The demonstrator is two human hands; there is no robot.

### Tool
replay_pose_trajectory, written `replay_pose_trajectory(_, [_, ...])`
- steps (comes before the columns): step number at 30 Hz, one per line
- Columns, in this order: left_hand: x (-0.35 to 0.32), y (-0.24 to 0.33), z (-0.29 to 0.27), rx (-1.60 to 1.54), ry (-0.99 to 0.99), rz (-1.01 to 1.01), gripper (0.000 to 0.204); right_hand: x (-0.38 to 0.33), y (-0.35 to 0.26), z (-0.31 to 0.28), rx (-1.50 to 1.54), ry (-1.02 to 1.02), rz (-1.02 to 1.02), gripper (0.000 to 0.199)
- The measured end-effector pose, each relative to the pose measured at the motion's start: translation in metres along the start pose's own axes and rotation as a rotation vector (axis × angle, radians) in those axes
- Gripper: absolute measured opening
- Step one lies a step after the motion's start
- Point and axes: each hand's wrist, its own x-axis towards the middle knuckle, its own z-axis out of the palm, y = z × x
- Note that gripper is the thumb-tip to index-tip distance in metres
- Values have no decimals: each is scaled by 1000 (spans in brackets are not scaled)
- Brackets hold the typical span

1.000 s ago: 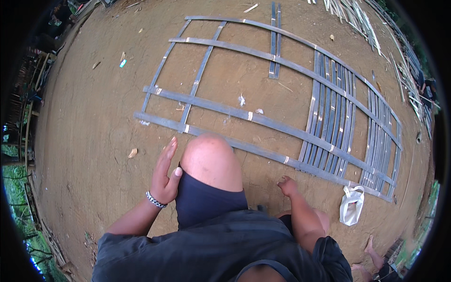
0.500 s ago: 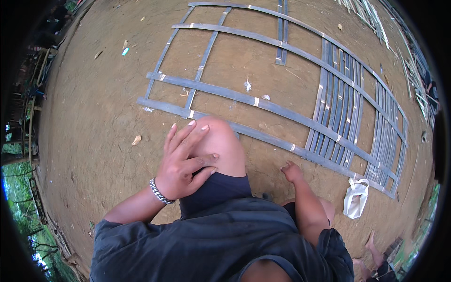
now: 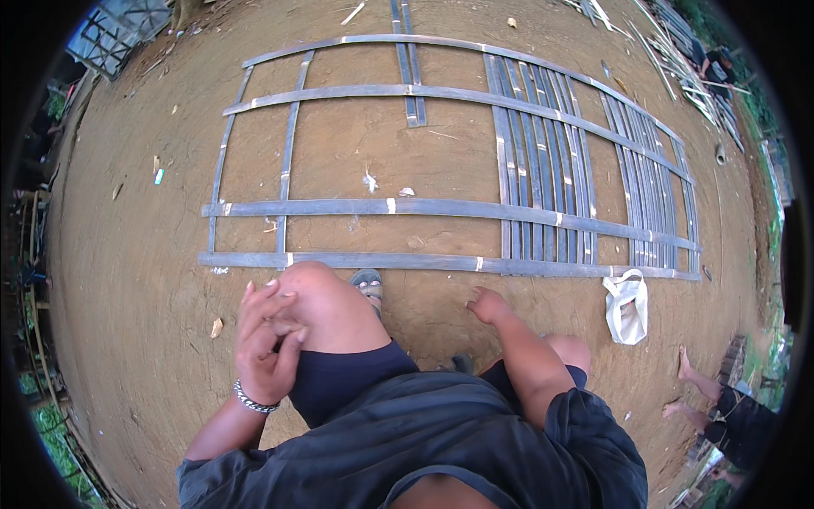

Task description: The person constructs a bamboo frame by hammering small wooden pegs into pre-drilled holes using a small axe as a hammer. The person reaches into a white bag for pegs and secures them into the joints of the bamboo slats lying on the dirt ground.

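Observation:
My left hand, with a chain bracelet at the wrist, is beside my raised left knee. Its fingers are apart and loosely bent, with nothing in them. Over the ground in front of my right thigh hangs my right hand; it looks empty, its fingers partly hidden and loosely bent. Ahead of both hands lies a large flat lattice of dark split-bamboo strips, long strips crossing shorter ones. Closely set cross strips fill parts of its right side. Neither hand touches the lattice.
A white bag stands by the lattice's near right edge. Two loose strips reach beyond its far side. Pale bamboo sticks are piled at the far right, with a person near them. Another person's bare legs show at the lower right.
My view has swung, so the lattice appears more level and shifted left. My left hand has lifted from its spread rest on the knee, its fingers bending more. The right hand stays low.

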Motion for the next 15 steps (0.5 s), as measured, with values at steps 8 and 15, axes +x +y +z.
replay_pose_trajectory(8, [-4,-110,4,-438,481,-506,19,-9,-24,-16,129,-88,134,69])
replay_pose_trajectory(15, [-106,-238,56,-368,291,-963,23,-18,-28,-23,154,-51,140,69])
